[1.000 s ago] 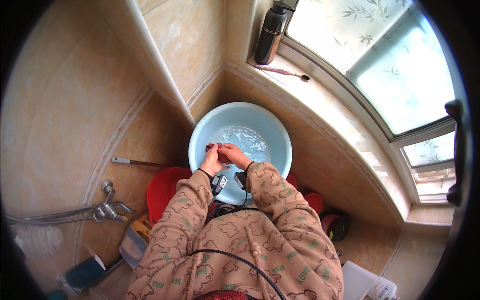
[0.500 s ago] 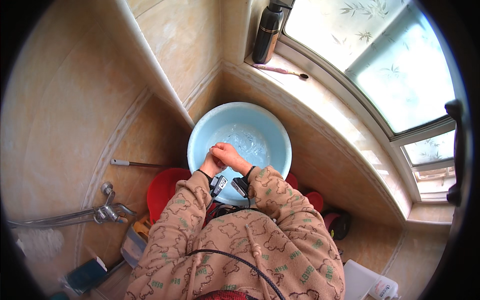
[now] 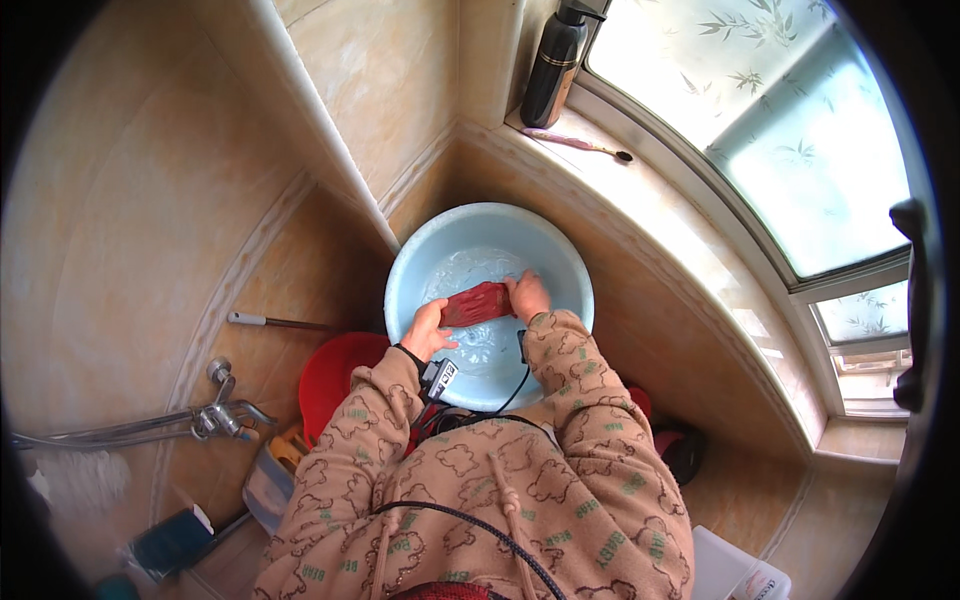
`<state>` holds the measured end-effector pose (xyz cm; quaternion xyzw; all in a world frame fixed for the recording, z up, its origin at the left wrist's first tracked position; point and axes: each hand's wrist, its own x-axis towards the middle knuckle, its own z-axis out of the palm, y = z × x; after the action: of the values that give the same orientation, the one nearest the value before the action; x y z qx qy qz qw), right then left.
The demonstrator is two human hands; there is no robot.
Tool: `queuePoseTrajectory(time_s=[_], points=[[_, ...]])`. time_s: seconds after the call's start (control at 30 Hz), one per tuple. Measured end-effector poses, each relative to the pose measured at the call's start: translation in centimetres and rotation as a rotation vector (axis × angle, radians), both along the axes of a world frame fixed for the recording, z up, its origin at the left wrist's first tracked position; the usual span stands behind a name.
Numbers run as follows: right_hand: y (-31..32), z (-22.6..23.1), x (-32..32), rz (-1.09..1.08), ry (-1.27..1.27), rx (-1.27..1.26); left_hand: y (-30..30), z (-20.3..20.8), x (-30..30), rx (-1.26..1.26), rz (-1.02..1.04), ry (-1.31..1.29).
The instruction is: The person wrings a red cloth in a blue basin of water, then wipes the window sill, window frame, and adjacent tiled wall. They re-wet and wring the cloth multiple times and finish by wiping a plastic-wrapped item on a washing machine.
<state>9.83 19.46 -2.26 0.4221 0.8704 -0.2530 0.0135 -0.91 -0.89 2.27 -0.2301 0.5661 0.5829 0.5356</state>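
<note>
Over the middle of the blue basin [image 3: 418, 272], a wet-looking red cloth [image 3: 476, 305] is stretched out flat between two bare hands, slightly higher at its right end. The left hand [image 3: 428, 332] has its left end, the thumb and index side closed on the edge while the lower fingers are loosely parted over the inside of the basin. The right hand [image 3: 531, 297] has the right end pinched, its fingers bent close together, near the basin's right wall; how the fingertips meet beneath the cloth seems hidden from above. Rippled water [image 3: 478, 268] lies in the bottom of the basin. A device [image 3: 439, 374] is strapped at the left wrist, above the basin's near left rim. Left of the basin are a red tub [image 3: 325, 385], partly behind the left sleeve [image 3: 350, 440], a pole with a pale grip [image 3: 285, 322], and, farther off, a metal tap [image 3: 212, 418]. Beyond the basin, to its right, a dark pump bottle [image 3: 553, 70] stands upright on the window sill [image 3: 665, 205], with a pink-handled toothbrush [image 3: 572, 141] lying just beside it
</note>
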Motion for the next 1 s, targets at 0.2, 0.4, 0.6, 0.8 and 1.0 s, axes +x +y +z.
queuePoseTrajectory(time_s=[0.2, 0.4, 0.6, 0.8, 1.0], points=[[-2.6, -1.9, -1.1, -0.138, 0.098, -0.057, 0.4, -2.4, -0.5, 0.011, -0.029, -0.168], [-8.6, 1.1, -4.3, -0.008, 0.29, -0.994, 0.6, -2.3, -0.5, 0.123, 0.043, -0.227], [-10.2, 9.5, -4.4, 0.007, 0.396, -1.38, -0.7, -2.2, -0.9, 0.443, 0.127, -0.124], [-10.9, 10.0, -3.9, 0.062, 0.389, -1.23, -1.0, -3.5, -0.3, 0.431, -0.022, 0.063], [-9.7, 7.8, -4.9, 0.237, 0.441, -0.337, 1.1, -0.4, 0.3, 0.229, 0.084, -0.037]])
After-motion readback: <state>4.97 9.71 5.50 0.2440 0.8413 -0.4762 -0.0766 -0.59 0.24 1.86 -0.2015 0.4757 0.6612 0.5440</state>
